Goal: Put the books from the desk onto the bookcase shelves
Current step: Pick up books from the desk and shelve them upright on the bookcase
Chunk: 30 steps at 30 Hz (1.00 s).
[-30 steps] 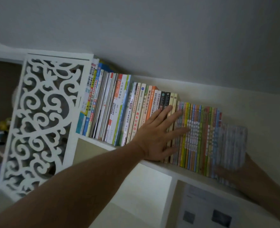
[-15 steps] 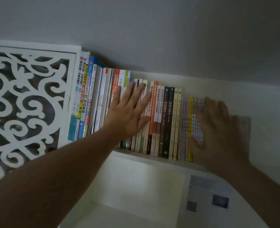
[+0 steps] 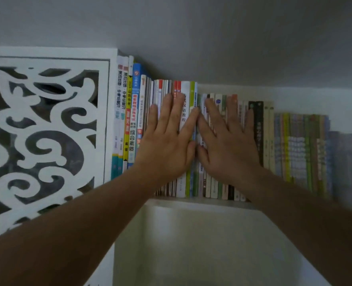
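A long row of upright books (image 3: 295,149) fills the top shelf (image 3: 202,203) of the white bookcase, spines facing me. My left hand (image 3: 169,145) lies flat with straight fingers on the spines left of the middle. Beside it, my right hand (image 3: 226,145) presses flat on the spines too, and the two thumbs nearly touch. Both hands cover the middle books. Neither hand holds anything.
A white carved lattice panel (image 3: 40,137) closes the bookcase's left end. Below the shelf is an open white compartment (image 3: 202,244). A grey wall (image 3: 191,38) rises above the books. The far right of the row is blurred.
Both hands have slid left along the spines. My right hand moved from the row's right end to beside my left hand, flat on the middle books. The view has shifted left too.
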Motion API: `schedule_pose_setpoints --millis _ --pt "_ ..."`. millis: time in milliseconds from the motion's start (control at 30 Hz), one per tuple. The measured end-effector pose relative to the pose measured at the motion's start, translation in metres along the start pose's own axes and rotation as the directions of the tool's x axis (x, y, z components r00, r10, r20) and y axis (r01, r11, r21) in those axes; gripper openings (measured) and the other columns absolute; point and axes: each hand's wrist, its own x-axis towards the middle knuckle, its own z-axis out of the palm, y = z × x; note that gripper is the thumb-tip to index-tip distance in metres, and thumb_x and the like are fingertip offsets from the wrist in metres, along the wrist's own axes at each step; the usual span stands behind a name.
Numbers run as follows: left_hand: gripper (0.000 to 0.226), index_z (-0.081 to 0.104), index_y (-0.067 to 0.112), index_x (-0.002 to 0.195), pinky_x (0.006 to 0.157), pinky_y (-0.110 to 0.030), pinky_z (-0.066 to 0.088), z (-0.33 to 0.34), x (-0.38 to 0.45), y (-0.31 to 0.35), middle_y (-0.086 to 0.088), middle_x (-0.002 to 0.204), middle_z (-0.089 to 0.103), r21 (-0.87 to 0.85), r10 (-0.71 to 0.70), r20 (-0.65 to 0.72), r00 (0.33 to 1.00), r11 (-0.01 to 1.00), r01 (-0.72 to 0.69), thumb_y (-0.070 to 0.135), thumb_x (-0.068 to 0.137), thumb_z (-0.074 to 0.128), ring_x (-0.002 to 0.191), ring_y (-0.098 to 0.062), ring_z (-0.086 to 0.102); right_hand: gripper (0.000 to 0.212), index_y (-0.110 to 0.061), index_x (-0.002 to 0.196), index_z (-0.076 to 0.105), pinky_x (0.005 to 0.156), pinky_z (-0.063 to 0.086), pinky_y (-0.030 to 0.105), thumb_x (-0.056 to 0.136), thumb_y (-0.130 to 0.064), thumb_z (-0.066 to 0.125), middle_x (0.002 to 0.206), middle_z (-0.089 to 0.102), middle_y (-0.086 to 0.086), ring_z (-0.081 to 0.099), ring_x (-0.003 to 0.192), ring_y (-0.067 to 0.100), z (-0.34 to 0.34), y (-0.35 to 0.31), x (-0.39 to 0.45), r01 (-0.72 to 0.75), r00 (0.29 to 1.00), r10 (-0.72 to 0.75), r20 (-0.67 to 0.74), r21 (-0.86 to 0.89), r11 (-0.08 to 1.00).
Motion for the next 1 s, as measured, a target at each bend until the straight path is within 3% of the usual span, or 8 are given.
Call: schedule_pose_setpoints --millis 100,233,533,733,833,867,933,1000 --pt "0.072 0.002 0.017 0.168 0.128 -0.062 0.008 -0.008 0.004 -0.004 -0.023 0.173 -0.008 0.046 -0.017 0.043 0.999 0.999 0.015 0.055 0.108 0.014 0.16 -0.041 -0.008 0.077 -0.031 0.168 -0.004 0.121 -0.002 0.071 0.104 -0.066 0.02 0.176 -0.015 0.003 -0.015 0.16 0.041 -0.003 -0.004 0.007 -0.004 1.0 0.004 0.019 -0.02 1.0" --pt "0.074 0.002 0.024 0.168 0.129 -0.06 0.005 -0.035 0.003 -0.036 -0.02 0.174 0.0 0.116 0.135 0.07 0.988 0.983 -0.142 0.061 0.105 0.012 0.161 -0.039 0.0 0.083 -0.033 0.166 -0.016 0.122 -0.007 0.07 0.104 -0.069 0.025 0.173 -0.028 -0.001 -0.024 0.158 0.038 -0.015 0.002 0.005 0.044 0.992 -0.046 0.121 0.014 0.999" --pt "0.071 0.019 0.025 0.167 0.126 -0.068 0.009 -0.025 -0.038 -0.092 -0.009 0.176 0.005 -0.064 0.012 -0.007 1.0 0.998 -0.012 0.055 0.103 0.03 0.162 -0.035 -0.004 0.088 -0.021 0.169 -0.002 0.125 0.011 0.069 0.101 -0.07 0.025 0.177 -0.012 0.006 -0.013 0.161 0.039 -0.003 0.048 -0.037 -0.087 0.99 0.084 0.117 0.014 0.996" --pt "0.074 0.021 0.016 0.167 0.124 -0.071 0.011 -0.033 -0.042 -0.088 -0.022 0.173 0.011 -0.041 0.013 0.028 1.0 0.999 -0.012 0.057 0.105 0.02 0.159 -0.046 0.005 0.081 -0.031 0.168 -0.007 0.129 -0.003 0.06 0.105 -0.062 0.033 0.175 -0.021 -0.004 -0.022 0.16 0.027 -0.043 0.076 -0.047 0.049 0.983 -0.09 0.162 0.239 0.97" --pt "0.072 0.023 0.023 0.166 0.124 -0.071 0.005 -0.055 -0.03 -0.054 -0.024 0.171 0.011 -0.001 -0.095 0.039 0.995 0.995 0.095 0.053 0.101 0.027 0.158 -0.051 0.002 0.076 -0.024 0.169 0.006 0.13 0.004 0.055 0.106 -0.05 0.041 0.177 -0.004 -0.003 -0.006 0.163 0.023 -0.054 0.149 -0.089 -0.148 0.989 0.151 0.011 0.266 0.952" --pt "0.071 0.026 0.026 0.165 0.125 -0.07 0.004 -0.063 -0.02 -0.032 -0.023 0.172 0.01 -0.011 -0.088 0.025 0.996 0.996 0.088 0.052 0.099 0.029 0.158 -0.05 0.0 0.077 -0.021 0.169 0.009 0.131 0.008 0.055 0.105 -0.051 0.04 0.177 0.0 -0.001 -0.001 0.163 0.023 -0.05 0.18 -0.107 -0.313 0.945 0.328 0.001 0.302 0.9" --pt "0.069 0.034 0.026 0.162 0.127 -0.067 0.006 -0.067 0.003 0.025 -0.02 0.173 0.009 -0.047 0.118 -0.003 0.993 0.992 -0.118 0.047 0.096 0.035 0.159 -0.046 0.001 0.086 -0.018 0.169 0.009 0.13 0.016 0.054 0.104 -0.062 0.043 0.177 0.01 0.003 0.012 0.162 0.024 -0.041 0.229 -0.14 -0.629 0.745 0.66 0.097 0.433 0.646" --pt "0.069 0.039 0.026 0.159 0.128 -0.064 0.01 -0.056 0.026 0.084 -0.016 0.174 0.011 -0.102 0.379 -0.014 0.925 0.92 -0.379 0.043 0.092 0.045 0.161 -0.039 0.002 0.108 -0.024 0.169 0.004 0.127 0.028 0.053 0.09 -0.076 0.056 0.175 0.021 0.002 0.027 0.158 0.025 -0.031 0.245 -0.155 -0.729 0.634 0.692 0.345 0.567 0.385"
